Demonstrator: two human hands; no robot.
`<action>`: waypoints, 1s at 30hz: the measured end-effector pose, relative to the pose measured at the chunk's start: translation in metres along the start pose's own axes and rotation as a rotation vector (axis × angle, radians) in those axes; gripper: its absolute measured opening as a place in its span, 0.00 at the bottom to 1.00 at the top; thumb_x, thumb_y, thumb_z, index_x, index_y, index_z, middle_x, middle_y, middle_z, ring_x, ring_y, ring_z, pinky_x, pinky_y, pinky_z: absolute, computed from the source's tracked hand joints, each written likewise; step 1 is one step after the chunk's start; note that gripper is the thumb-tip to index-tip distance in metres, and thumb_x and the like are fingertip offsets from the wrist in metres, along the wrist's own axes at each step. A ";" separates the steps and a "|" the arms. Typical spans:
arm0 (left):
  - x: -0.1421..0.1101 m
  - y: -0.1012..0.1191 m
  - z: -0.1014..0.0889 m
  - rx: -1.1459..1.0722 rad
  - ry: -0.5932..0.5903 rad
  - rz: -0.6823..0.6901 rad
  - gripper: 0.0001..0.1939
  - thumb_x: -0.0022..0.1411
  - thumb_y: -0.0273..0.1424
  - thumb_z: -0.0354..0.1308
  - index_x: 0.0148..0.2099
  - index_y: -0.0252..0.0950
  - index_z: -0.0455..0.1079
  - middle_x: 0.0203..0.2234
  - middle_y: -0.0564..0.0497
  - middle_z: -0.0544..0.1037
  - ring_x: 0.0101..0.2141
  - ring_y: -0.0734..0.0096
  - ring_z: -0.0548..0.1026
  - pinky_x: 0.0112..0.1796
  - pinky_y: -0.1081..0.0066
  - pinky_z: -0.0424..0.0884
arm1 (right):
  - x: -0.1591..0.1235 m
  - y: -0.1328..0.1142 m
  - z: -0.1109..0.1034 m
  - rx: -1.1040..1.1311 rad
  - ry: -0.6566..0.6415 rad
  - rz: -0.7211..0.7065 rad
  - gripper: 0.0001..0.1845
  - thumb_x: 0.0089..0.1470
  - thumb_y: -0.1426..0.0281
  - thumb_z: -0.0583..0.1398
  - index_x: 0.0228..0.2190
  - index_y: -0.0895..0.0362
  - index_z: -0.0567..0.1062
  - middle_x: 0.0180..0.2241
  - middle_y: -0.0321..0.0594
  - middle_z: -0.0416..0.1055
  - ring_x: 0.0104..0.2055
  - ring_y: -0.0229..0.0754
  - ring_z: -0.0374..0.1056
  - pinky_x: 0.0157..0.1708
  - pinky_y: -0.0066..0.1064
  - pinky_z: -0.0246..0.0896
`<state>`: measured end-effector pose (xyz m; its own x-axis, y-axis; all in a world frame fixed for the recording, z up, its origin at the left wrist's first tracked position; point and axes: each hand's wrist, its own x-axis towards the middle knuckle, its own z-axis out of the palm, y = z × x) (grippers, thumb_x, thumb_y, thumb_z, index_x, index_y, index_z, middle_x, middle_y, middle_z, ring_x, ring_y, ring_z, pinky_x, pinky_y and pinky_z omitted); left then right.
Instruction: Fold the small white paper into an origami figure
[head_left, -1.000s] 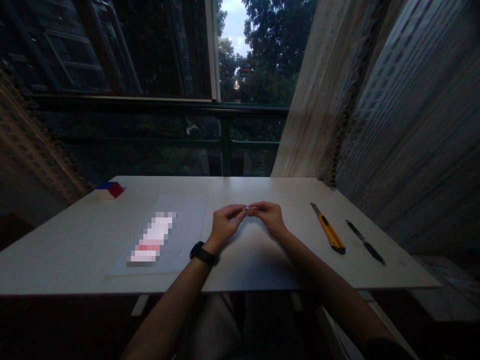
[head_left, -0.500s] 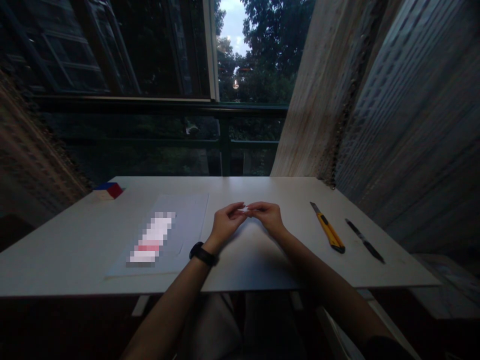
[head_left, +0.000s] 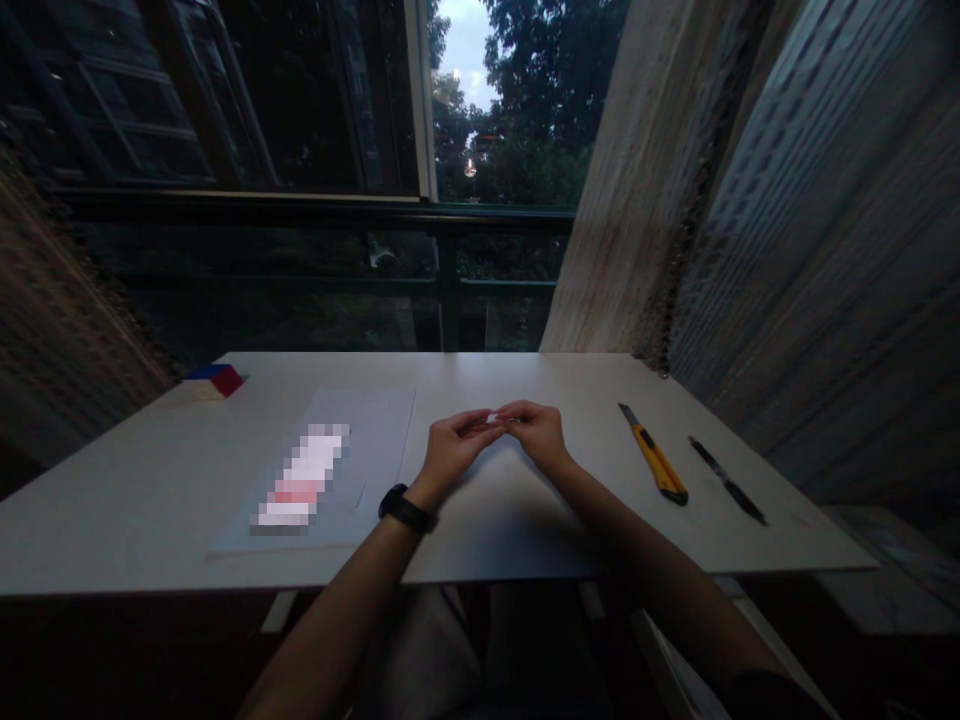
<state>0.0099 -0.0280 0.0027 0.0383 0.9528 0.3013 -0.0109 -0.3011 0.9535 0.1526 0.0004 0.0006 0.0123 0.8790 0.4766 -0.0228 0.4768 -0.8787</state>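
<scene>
Above the middle of the white table, my left hand point(head_left: 454, 445) and my right hand point(head_left: 536, 430) meet at the fingertips. Between them sits a small white piece point(head_left: 492, 418), mostly hidden by the fingers; its kind is too small to make out. The fingers of both hands are closed in a pinch around it. A black watch point(head_left: 405, 508) is on my left wrist. To the right of my right hand lies a yellow utility knife point(head_left: 656, 460) with its blade out, and beyond it a dark pen point(head_left: 727, 480).
Sheets of paper point(head_left: 382, 440) lie left of my hands, with a blurred-out patch on them. A blue, red and white cube point(head_left: 214, 381) stands at the table's far left. Curtains point(head_left: 600, 200) hang by the window behind the table point(head_left: 480, 368).
My fingertips have shifted slightly, and a bit more of the small white piece shows between them. The knife, pen, papers and cube lie as before.
</scene>
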 end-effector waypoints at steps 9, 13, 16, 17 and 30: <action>-0.001 -0.006 0.002 0.017 -0.013 0.091 0.15 0.46 0.35 0.64 0.37 0.33 0.75 0.33 0.45 0.79 0.34 0.64 0.77 0.40 0.64 0.73 | -0.001 -0.001 -0.003 -0.089 0.050 0.006 0.10 0.31 0.65 0.68 0.16 0.57 0.74 0.20 0.39 0.73 0.24 0.40 0.67 0.27 0.31 0.62; 0.000 -0.003 0.000 0.029 -0.002 0.085 0.14 0.48 0.36 0.63 0.35 0.32 0.75 0.30 0.45 0.79 0.30 0.66 0.77 0.35 0.66 0.74 | -0.001 -0.001 -0.004 -0.087 0.035 0.048 0.12 0.30 0.63 0.69 0.17 0.58 0.75 0.19 0.38 0.72 0.23 0.39 0.66 0.25 0.31 0.60; 0.002 -0.002 -0.001 0.023 0.003 0.058 0.13 0.49 0.37 0.62 0.33 0.31 0.75 0.27 0.46 0.79 0.27 0.67 0.77 0.32 0.68 0.74 | -0.001 -0.001 -0.003 -0.105 0.008 0.072 0.12 0.30 0.63 0.69 0.18 0.58 0.76 0.18 0.37 0.71 0.21 0.37 0.64 0.23 0.29 0.58; 0.002 -0.002 -0.002 0.015 0.002 0.050 0.13 0.49 0.37 0.62 0.33 0.31 0.75 0.27 0.46 0.79 0.27 0.67 0.76 0.32 0.69 0.74 | -0.001 -0.001 -0.002 -0.112 0.007 0.082 0.12 0.30 0.64 0.69 0.19 0.58 0.76 0.18 0.36 0.71 0.21 0.36 0.63 0.22 0.29 0.57; 0.005 -0.003 -0.006 0.110 0.058 0.047 0.13 0.48 0.38 0.61 0.31 0.31 0.76 0.25 0.46 0.79 0.27 0.65 0.77 0.32 0.69 0.73 | 0.001 -0.005 -0.007 -0.075 -0.103 0.121 0.09 0.32 0.67 0.68 0.22 0.56 0.78 0.24 0.39 0.76 0.28 0.42 0.71 0.32 0.33 0.66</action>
<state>0.0046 -0.0218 0.0015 -0.0177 0.9374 0.3479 0.0980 -0.3446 0.9336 0.1596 -0.0008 0.0052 -0.0881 0.9273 0.3639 0.0570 0.3694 -0.9275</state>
